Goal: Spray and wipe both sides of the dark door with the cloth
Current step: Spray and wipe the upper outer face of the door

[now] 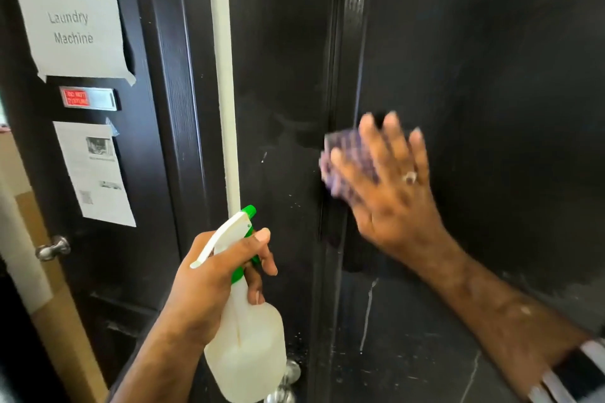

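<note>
At far left a second dark door [154, 147] carries a taped paper sign [70, 23] reading "Laundry Machine". Under it sits a small metal plate [88, 98] with red lettering too blurred to read, then a printed notice [95, 173] with small photos and a QR code, its text too fine to make out. A metal knob [54, 249] sticks out lower on that door, and brown cardboard [49, 271] stands along the left edge. A white strip [226, 91] of frame runs upright between the two doors.

The left hand [216, 275] grips the neck of a spray bottle [248, 337], white with a green nozzle and collar, the forefinger curled over the trigger; the nozzle points at the door [284, 75]. White specks and a pale run mark the door's lower face, and another knob [289, 373] shows under the bottle.

Right of that, the right hand [389, 186], fingers spread and a ring on one, presses a purple cloth [343, 157] flat against the door's edge. The hand and cloth are motion-blurred.
</note>
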`<control>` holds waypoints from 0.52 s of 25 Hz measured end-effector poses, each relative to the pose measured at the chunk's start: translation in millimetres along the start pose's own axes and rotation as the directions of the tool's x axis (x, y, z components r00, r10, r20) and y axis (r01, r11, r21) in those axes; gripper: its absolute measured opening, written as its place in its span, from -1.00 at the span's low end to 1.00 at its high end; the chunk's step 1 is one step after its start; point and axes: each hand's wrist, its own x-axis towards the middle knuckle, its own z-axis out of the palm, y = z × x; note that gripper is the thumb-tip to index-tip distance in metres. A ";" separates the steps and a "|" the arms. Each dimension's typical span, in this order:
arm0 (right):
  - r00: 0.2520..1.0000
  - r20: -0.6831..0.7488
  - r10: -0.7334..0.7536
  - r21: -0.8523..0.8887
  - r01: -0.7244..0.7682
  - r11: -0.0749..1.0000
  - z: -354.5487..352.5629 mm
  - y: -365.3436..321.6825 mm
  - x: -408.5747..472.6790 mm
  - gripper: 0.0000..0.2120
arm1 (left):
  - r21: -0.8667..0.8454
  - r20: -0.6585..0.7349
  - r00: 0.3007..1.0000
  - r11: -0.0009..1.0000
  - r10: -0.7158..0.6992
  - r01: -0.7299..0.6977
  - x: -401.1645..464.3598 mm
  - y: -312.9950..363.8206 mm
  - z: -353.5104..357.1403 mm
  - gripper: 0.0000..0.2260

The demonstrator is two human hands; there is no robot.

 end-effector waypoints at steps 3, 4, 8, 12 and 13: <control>0.969 -0.053 0.242 0.075 -0.238 0.968 6.4 -12.5 50.7 -0.49 | 0.001 -0.043 0.998 0.999 -0.038 0.038 -5.5 -5.7 0.2 -0.67; 0.974 -0.029 0.224 0.081 -0.221 0.972 14.1 -30.5 33.2 -0.45 | -0.009 -0.053 0.997 0.999 -0.052 0.051 -7.4 -8.0 -2.0 -0.66; 0.935 0.215 -0.281 0.083 0.269 0.960 21.9 -75.0 -81.8 -0.24 | -0.033 -0.106 0.993 0.998 -0.054 0.051 -13.3 -10.3 -14.4 -0.62; 0.999 0.013 -0.048 0.072 0.047 0.996 21.4 -53.8 10.7 -0.38 | 0.001 -0.150 0.986 0.997 -0.075 0.076 -15.7 -12.1 -27.1 -0.58; 0.996 -0.038 0.083 0.115 -0.078 0.990 21.6 -54.6 44.1 -0.42 | 0.006 -0.158 0.984 0.997 -0.079 0.081 -15.5 -13.4 -27.2 -0.57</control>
